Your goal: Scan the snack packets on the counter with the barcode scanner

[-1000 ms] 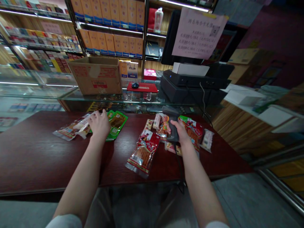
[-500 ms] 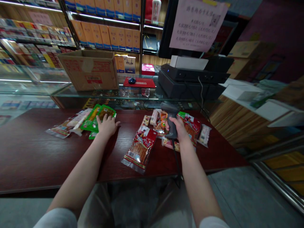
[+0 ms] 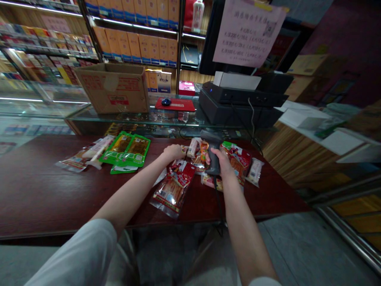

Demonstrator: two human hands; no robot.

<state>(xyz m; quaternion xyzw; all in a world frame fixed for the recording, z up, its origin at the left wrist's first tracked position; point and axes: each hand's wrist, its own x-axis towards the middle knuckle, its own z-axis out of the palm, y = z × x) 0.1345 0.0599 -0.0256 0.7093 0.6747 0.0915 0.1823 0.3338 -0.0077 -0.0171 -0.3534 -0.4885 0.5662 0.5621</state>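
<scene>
1. Well, from where I stand, the red packet (image 3: 174,187) lies flat and aslant on the dark wooden table (image 3: 44,190), in front of the seated person; I place everything by it, with left and right the person's own.
2. To the right of the red packet, the right hand (image 3: 224,162) is wrapped firmly round the handle of a dark handheld scanner (image 3: 213,167), whose cord (image 3: 218,202) hangs down toward the table's near edge.
3. At the red packet's far end, the left hand (image 3: 173,152) has its fingers curled together against a small pale packet (image 3: 184,150); I can't tell whether they grip it.
4. Well to the left of the red packet lie overlapping green packets (image 3: 138,150), and farther left a clear-wrapped bundle (image 3: 99,151).
5. Right of the red packet, past the scanner, I see a red-and-green packet (image 3: 241,159) and then a white wrapped bar (image 3: 255,171).
6. Beyond the red packet, a glass counter (image 3: 133,122) bears an open cardboard box (image 3: 114,89), a blue mouse (image 3: 166,102) on a red mat (image 3: 181,105), and black till equipment (image 3: 241,107).
</scene>
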